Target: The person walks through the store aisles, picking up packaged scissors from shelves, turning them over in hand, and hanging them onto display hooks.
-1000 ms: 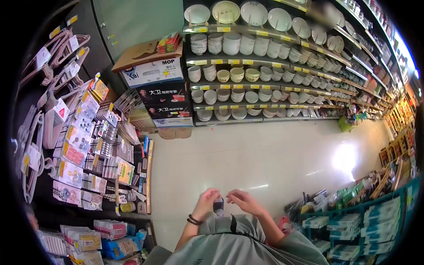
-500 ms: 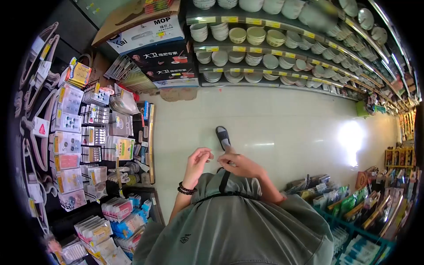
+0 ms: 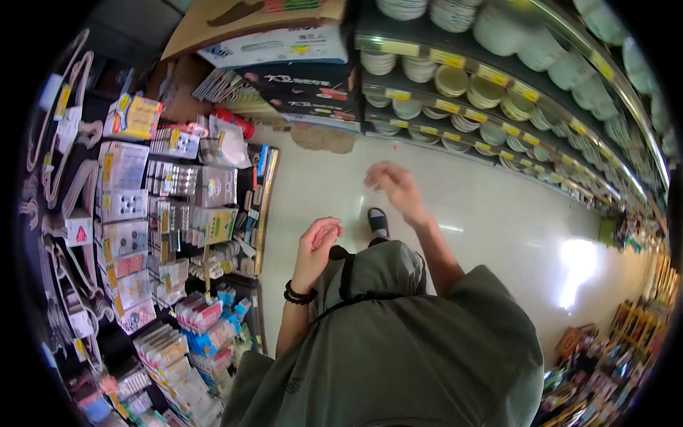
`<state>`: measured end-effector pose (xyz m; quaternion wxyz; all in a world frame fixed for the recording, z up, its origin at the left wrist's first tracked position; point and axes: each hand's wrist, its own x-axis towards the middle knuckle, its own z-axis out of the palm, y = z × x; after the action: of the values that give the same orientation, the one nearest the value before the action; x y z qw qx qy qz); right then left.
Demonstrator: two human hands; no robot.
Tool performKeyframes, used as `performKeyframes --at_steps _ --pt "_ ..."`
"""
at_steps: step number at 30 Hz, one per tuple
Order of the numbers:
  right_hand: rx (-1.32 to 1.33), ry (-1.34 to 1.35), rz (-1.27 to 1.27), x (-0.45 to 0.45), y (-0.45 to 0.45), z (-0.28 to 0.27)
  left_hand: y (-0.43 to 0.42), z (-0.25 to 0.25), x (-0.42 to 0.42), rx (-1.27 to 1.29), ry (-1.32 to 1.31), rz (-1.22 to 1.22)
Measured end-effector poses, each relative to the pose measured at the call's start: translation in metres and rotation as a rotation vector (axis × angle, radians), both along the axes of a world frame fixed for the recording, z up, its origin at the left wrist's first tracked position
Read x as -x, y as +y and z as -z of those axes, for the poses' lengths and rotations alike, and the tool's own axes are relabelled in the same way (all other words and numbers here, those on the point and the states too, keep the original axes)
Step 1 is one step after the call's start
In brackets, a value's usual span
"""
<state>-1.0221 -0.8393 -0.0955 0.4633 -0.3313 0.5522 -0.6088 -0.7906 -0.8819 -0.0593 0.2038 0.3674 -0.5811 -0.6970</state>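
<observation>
My left hand (image 3: 318, 243) is held in front of my waist, a dark beaded bracelet (image 3: 300, 293) round its wrist. Its fingers are loosely bent, and I see nothing in them. Farther forward and to the right, my right hand (image 3: 395, 186) hangs over the floor, a little blurred. Its fingers droop loosely apart from the palm, with nothing visible in them. Neither hand touches any goods. Below them, one sandalled foot (image 3: 378, 222) is on the pale floor (image 3: 484, 206).
Shelves of stacked bowls (image 3: 450, 80) run along the front and right. Printed mop boxes (image 3: 306, 89) are stacked at front left. On the left, a rack holds packaged hooks (image 3: 128, 204) and hangers (image 3: 75, 192). Assorted goods (image 3: 597, 370) stand at lower right.
My right hand has moved forward, away from my left hand, which stays near my waist. The view has turned, and the bowl shelves and boxes appear nearer.
</observation>
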Motion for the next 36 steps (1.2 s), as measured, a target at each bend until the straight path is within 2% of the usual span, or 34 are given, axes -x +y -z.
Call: performKeyframes --at_steps 2,6,15,18,24,28,36 --pt "0.020 -0.069 0.033 0.015 -0.036 -0.017 -0.016 0.010 -0.007 -0.044 -0.003 -0.031" --pt "0.020 -0.115 0.002 0.021 -0.093 -0.007 -0.050 0.012 -0.021 -0.050 -0.018 -0.123" --pt "0.077 -0.285 0.417 -0.037 -0.200 -0.018 -0.187 0.019 -0.066 -0.003 0.042 -0.292" --pt "0.119 -0.259 0.341 -0.043 -0.237 -0.021 -0.232 0.013 -0.078 0.018 0.111 -0.342" --pt "0.159 -0.169 0.374 -0.050 -0.289 -0.046 -0.303 0.005 -0.082 0.074 0.132 -0.279" --pt "0.124 -0.163 0.394 -0.050 -0.305 -0.051 -0.334 -0.017 -0.057 0.082 0.277 -0.121" --pt "0.288 -0.315 0.357 -0.025 -0.350 -0.096 -0.395 -0.064 0.018 0.565 0.183 0.268"
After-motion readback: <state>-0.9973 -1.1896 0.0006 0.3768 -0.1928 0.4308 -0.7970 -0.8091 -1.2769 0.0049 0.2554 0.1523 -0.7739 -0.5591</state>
